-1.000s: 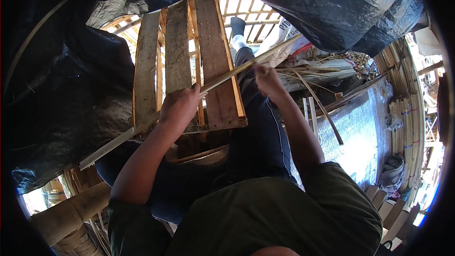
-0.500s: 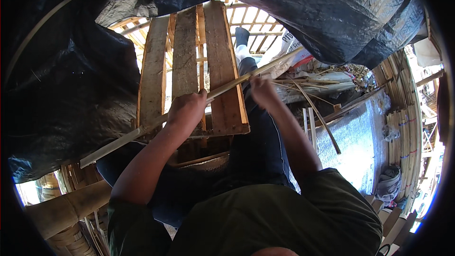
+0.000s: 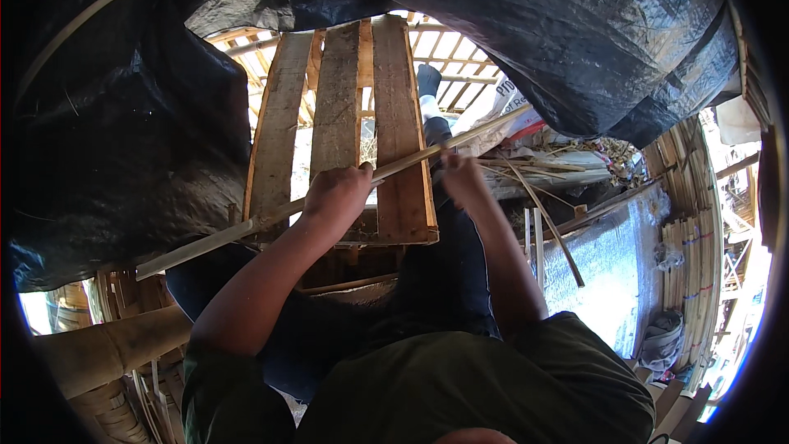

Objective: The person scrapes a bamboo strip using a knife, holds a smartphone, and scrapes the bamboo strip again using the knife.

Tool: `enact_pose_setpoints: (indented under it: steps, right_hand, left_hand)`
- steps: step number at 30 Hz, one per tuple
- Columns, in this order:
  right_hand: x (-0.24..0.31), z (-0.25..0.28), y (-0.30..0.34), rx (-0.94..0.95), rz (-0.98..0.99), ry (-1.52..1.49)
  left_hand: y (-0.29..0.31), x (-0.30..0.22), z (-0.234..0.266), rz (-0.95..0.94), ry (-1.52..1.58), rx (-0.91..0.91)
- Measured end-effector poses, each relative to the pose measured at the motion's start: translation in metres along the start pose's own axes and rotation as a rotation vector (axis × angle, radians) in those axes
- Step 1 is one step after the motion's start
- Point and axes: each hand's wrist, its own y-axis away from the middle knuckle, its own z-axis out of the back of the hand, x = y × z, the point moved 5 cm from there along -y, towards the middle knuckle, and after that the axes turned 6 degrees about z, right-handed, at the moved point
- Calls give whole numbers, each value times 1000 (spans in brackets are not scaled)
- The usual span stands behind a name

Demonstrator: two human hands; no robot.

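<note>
Long thin bamboo strip, lying diagonally across wooden pallet from near left to far right, gripped mid-length by closed left hand and pinched farther right by right hand; likely light, springy, splintery, best held near middle.

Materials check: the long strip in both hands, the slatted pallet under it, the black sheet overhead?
Long strip: pale, thin and straight, likely split bamboo or cane. Pallet: rough unfinished wood, grain visible, weathered grey-brown. Black sheet: crinkled, slightly glossy, probably plastic tarpaulin.
</note>
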Motion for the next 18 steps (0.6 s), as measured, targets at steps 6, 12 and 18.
enact_pose_setpoints:
  steps: [6, 12, 18]
  right_hand:
    - [-42, 17, -25, 137, -14, -387]
    - [-89, 43, 27, 804, 181, -899]
    - [-156, 46, 11, 111, 23, -1073]
  left_hand:
    - [-1, 2, 2, 15, 126, 57]
    - [-1, 0, 4, 8, 37, 37]
    - [-2, 2, -2, 0, 18, 84]
